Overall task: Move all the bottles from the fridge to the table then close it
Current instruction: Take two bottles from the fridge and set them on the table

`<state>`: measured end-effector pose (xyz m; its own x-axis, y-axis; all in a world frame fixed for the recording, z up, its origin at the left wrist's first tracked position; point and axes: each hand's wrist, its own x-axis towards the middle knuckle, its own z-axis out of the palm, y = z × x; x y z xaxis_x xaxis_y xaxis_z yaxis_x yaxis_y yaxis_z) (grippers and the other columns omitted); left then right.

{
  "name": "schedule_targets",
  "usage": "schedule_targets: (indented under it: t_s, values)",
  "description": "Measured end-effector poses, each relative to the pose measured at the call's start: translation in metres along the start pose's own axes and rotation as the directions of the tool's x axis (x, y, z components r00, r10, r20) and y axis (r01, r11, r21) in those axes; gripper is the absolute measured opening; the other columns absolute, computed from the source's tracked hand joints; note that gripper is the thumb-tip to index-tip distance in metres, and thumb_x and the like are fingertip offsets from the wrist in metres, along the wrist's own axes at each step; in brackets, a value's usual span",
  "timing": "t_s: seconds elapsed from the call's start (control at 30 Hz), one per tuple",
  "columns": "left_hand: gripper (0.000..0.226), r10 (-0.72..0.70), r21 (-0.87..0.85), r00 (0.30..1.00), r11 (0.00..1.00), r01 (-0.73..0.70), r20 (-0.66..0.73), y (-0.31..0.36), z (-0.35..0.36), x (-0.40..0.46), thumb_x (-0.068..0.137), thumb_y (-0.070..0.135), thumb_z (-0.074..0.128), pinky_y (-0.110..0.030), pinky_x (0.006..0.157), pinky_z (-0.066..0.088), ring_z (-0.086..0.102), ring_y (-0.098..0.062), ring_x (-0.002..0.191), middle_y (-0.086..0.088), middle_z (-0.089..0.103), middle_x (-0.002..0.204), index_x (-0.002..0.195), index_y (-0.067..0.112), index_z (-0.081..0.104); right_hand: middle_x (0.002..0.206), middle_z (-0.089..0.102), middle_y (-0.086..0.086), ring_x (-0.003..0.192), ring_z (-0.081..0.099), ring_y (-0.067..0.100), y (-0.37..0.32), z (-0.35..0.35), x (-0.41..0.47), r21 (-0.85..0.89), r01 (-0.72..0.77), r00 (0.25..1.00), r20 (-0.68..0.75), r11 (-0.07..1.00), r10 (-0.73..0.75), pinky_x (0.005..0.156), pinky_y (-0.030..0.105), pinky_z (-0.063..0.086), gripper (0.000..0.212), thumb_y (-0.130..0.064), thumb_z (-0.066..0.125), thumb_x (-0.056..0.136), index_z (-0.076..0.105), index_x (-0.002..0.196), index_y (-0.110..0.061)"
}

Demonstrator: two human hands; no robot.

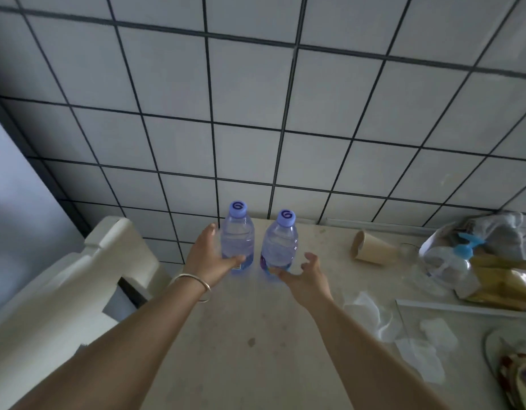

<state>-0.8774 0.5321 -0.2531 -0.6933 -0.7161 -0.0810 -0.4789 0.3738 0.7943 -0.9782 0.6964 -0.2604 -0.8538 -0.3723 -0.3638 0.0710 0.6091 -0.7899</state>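
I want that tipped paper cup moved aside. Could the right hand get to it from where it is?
Probably yes: the right hand is open beside the bottle, and bare table lies between it and the paper cup.
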Motion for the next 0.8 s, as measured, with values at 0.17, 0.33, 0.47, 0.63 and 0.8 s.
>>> schedule_targets:
  t_s: [0.17,0.33,0.47,0.63,0.8]
  values:
    - [0.087,-0.037,0.081,0.997,0.996,0.042,-0.064,0.007,-0.023,-0.060,0.074,0.026,0.077,-0.037,0.104,0.036,0.041,-0.029,0.131,-0.016,0.040,0.144,0.144,0.007,0.029,0.143,0.043,-0.004,0.124,0.049,0.021,0.001,-0.036,-0.060,-0.076,0.102,0.995,-0.015,0.992,-0.104,0.084,0.026,0.038,0.078,-0.048,0.064,0.081,0.025,0.144,-0.023]
    - [0.073,0.059,0.053,0.995,0.997,-0.055,-0.075,0.041,-0.030,-0.148,0.075,0.023,0.076,-0.028,0.088,0.039,0.055,-0.026,0.110,-0.014,0.052,0.127,0.136,0.008,0.040,0.145,0.042,-0.005,0.131,0.040,0.020,0.012,-0.071,-0.155,-0.273,0.254,0.964,-0.011,0.928,-0.267,0.103,0.032,0.035,0.076,-0.048,0.061,0.083,0.024,0.145,-0.024]
    - [0.073,0.228,0.112,0.972,0.969,-0.220,-0.062,0.067,-0.031,-0.235,0.076,0.025,0.075,-0.030,0.094,0.039,0.054,-0.027,0.114,-0.013,0.050,0.127,0.137,0.009,0.039,0.146,0.039,-0.006,0.134,0.034,0.018,0.030,-0.092,-0.238,-0.407,0.364,0.918,0.004,0.838,-0.397,0.103,0.034,0.035,0.079,-0.051,0.059,0.082,0.022,0.146,-0.026]
    - [0.073,0.330,0.118,0.940,0.940,-0.319,-0.086,0.075,-0.036,-0.354,0.077,0.033,0.073,-0.036,0.096,0.044,0.054,-0.025,0.113,-0.012,0.048,0.127,0.138,0.013,0.039,0.148,0.037,-0.003,0.136,0.032,0.019,0.063,-0.115,-0.340,-0.504,0.422,0.869,-0.011,0.754,-0.494,0.105,0.033,0.032,0.077,-0.053,0.057,0.083,0.024,0.145,-0.024]
    - [0.069,0.340,0.120,0.936,0.937,-0.329,-0.089,0.071,-0.050,-0.461,0.080,0.034,0.071,-0.036,0.098,0.043,0.052,-0.023,0.118,-0.010,0.047,0.130,0.138,0.015,0.039,0.147,0.037,-0.004,0.135,0.033,0.019,0.095,-0.127,-0.435,-0.415,0.417,0.881,-0.034,0.808,-0.472,0.103,0.032,0.032,0.075,-0.053,0.057,0.084,0.025,0.145,-0.024]
